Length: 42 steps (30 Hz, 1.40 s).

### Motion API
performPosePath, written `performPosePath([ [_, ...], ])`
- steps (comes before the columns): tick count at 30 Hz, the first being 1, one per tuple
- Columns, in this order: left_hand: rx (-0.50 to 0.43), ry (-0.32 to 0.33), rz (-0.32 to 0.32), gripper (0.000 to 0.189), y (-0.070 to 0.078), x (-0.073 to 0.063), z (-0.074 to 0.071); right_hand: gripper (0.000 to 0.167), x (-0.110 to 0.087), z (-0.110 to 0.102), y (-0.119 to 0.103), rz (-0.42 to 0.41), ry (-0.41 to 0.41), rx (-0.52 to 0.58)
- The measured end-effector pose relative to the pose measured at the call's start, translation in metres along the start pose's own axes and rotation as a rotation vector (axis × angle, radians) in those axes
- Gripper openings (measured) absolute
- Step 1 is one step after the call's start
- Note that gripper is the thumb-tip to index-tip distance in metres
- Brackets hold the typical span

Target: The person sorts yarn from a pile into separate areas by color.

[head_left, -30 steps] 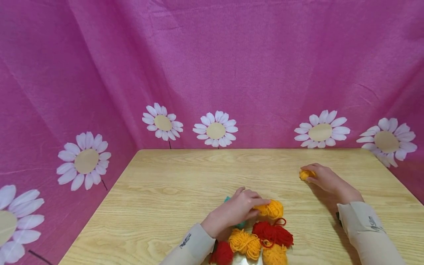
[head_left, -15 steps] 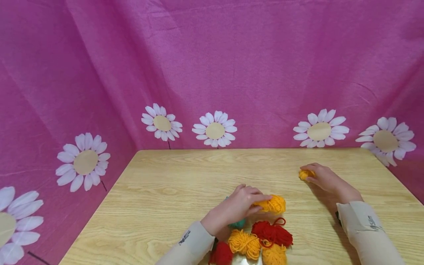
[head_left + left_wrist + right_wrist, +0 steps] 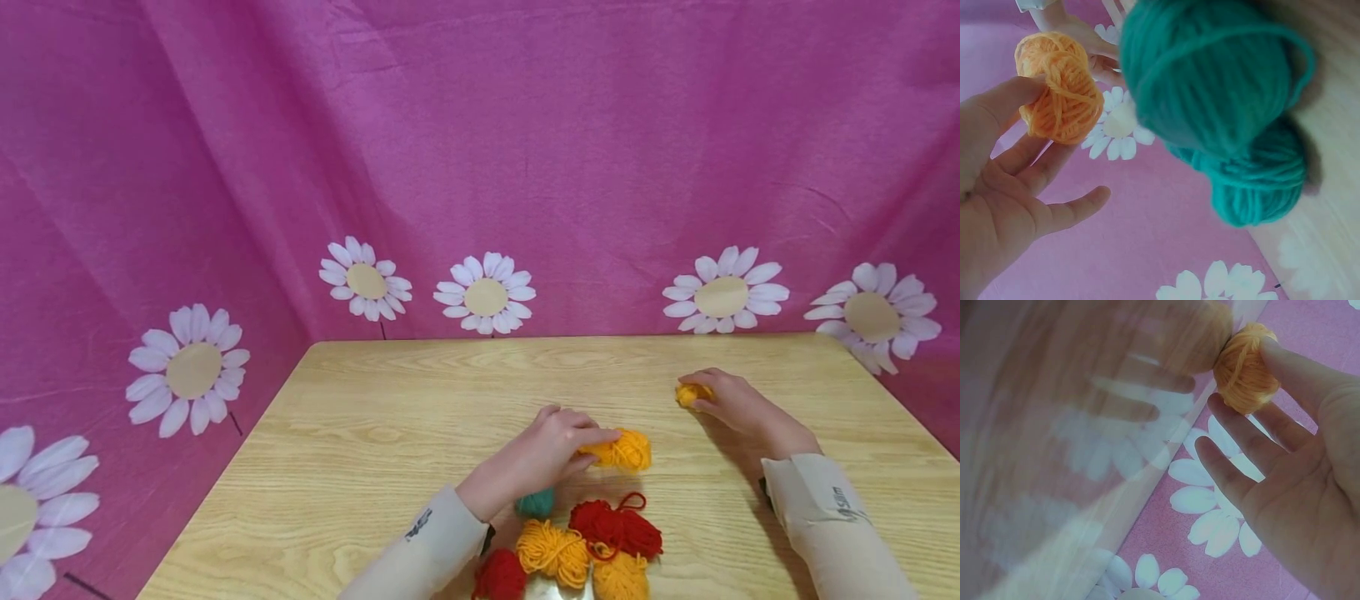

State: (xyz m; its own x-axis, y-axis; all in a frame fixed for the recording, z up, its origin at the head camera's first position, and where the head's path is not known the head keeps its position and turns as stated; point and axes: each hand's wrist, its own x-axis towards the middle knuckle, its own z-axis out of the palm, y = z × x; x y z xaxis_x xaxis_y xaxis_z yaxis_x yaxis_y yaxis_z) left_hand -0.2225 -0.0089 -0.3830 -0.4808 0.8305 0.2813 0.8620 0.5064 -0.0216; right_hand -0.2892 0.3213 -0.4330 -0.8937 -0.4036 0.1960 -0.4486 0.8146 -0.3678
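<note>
Between thumb and fingers, my left hand (image 3: 553, 446) pinches a yellow yarn bundle (image 3: 628, 451), held above the table near its middle. The left wrist view shows the same yellow yarn bundle (image 3: 1060, 90) gripped at the fingertips, with the little finger stretched free. Farther back on the right, my right hand (image 3: 738, 406) holds a small yellow yarn ball (image 3: 690, 395) at the tabletop. In the right wrist view this yellow yarn ball (image 3: 1246, 369) sits between thumb and fingers. Below my left hand lies green yarn (image 3: 536, 503), partly hidden in the head view; the left wrist view shows a green bundle (image 3: 1210, 75) close up.
A dark red yarn bundle (image 3: 617, 528), two more yellow bundles (image 3: 555, 552) and a red ball (image 3: 501, 575) lie at the table's near edge. The wooden table (image 3: 375, 433) has a glossy top. A pink daisy-print cloth (image 3: 480, 167) stands behind and to the left.
My left hand has lifted the yellow yarn bundle and moved it slightly away from me and to the right, off the pile. My right hand has stayed in place with its yarn ball.
</note>
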Motion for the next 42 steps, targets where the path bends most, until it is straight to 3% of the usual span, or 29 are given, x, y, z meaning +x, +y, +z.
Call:
performPosePath([
  [6,0.017,-0.032,-0.006,0.040,0.001,0.008,-0.005,0.037,0.000,-0.002,0.000,0.015,-0.004,-0.012],
  [20,0.020,-0.015,0.050,0.038,-0.008,0.032,0.002,0.039,-0.004,-0.003,0.000,0.068,-0.024,0.040],
  [42,-0.113,-0.071,-0.041,0.039,-0.016,0.068,0.015,0.033,-0.003,0.000,0.000,-0.012,0.041,0.013],
])
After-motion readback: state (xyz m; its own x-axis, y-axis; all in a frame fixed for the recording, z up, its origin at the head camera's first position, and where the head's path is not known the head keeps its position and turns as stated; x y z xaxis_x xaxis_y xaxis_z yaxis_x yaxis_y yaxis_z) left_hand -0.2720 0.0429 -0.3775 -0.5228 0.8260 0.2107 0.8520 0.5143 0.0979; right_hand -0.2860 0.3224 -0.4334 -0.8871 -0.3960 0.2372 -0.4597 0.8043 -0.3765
